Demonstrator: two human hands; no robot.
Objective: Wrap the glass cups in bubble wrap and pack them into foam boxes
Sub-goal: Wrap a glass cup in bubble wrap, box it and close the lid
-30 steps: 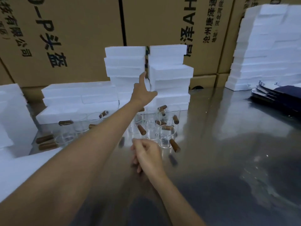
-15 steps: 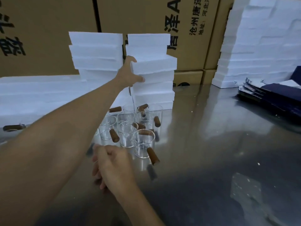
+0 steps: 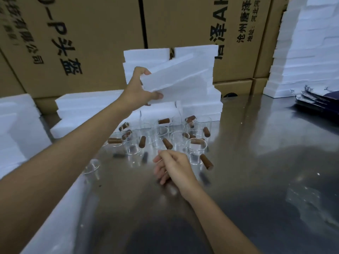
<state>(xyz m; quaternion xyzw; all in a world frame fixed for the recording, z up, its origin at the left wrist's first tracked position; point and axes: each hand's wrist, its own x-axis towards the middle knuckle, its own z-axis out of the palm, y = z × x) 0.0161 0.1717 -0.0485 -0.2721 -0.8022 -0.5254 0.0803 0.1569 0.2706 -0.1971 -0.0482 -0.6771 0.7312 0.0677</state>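
Now the left hand (image 3: 138, 88) is gripping a white rectangular foam box (image 3: 176, 74) by its near end, thumb on top and fingers beneath, and is tilting it off the white foam stack (image 3: 198, 103), where half a second ago it lay flat. The right hand (image 3: 172, 167) is hovering loosely curled and holding nothing, just before the clear glass cups with brown handles (image 3: 161, 132), which are standing unwrapped below the lifted box, so packing is only beginning.

1. The left hand (image 3: 138, 88) is covering the near end of the tilted foam box (image 3: 176, 74).
2. The foam stack (image 3: 308, 48) at upper right is running off the frame's edge.
3. The glass cups (image 3: 165, 136) are overlapping, so their count is staying unclear.
4. The right hand's fingers (image 3: 159, 171) are curling underneath, partly hidden.
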